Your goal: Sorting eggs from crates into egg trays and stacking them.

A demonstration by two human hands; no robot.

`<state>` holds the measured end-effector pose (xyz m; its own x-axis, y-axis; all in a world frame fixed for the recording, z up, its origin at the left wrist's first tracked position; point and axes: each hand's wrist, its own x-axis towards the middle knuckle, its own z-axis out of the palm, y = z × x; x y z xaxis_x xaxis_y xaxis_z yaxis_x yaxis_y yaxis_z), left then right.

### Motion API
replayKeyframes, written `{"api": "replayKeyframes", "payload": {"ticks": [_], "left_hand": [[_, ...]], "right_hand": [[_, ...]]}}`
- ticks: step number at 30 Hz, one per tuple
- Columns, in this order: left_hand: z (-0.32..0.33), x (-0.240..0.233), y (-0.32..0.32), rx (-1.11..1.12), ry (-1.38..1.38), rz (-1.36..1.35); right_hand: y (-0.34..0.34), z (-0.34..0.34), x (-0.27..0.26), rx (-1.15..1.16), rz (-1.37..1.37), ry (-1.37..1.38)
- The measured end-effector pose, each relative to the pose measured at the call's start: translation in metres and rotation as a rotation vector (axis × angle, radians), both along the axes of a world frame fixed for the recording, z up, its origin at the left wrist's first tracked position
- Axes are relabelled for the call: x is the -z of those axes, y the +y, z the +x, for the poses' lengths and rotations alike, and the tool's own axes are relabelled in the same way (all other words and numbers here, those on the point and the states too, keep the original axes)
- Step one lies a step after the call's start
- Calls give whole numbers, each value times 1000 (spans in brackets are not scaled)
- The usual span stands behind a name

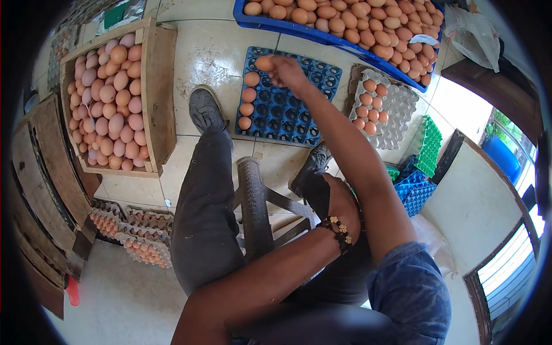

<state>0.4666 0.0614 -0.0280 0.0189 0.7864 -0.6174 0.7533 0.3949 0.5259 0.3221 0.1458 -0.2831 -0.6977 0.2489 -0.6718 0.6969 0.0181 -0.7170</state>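
Note:
My right hand (286, 74) has its fingertips on a brown egg (264, 63) at the far left corner of a blue plastic egg tray (284, 110). Below that egg, several more brown eggs (249, 95) sit in the tray's leftmost column. The other cups that I can see hold no eggs, though my right hand and forearm cover some. Across my lap, my left arm reaches to my right knee, where my left hand (346, 202) rests. A beaded bracelet circles that wrist, and its fingers are mostly hidden.
A blue crate (332, 39) heaped with eggs lies beyond the tray. At left stands a wooden crate (159, 95) of eggs. Grey pulp trays (399, 116), partly filled, lie right. Plastic trays (414, 189) and filled egg trays (146, 230) flank me; a stool (254, 207) stands between my legs.

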Motion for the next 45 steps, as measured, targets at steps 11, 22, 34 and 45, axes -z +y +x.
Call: {"api": "replayKeyframes", "payload": {"ticks": [11,22,34,45], "left_hand": [[-7,-9,-4,191,33,-168],[3,-1,-4,192,48,-110],[-4,-13,3,170,55,-85],[19,17,-6,-70,34,-22]], "right_hand": [[106,113,-60,380,-718,-227],[234,209,-7,469,1057,-346],[158,141,-39,254,1328,8],[-47,-14,-26,-671,516,-167]]}}
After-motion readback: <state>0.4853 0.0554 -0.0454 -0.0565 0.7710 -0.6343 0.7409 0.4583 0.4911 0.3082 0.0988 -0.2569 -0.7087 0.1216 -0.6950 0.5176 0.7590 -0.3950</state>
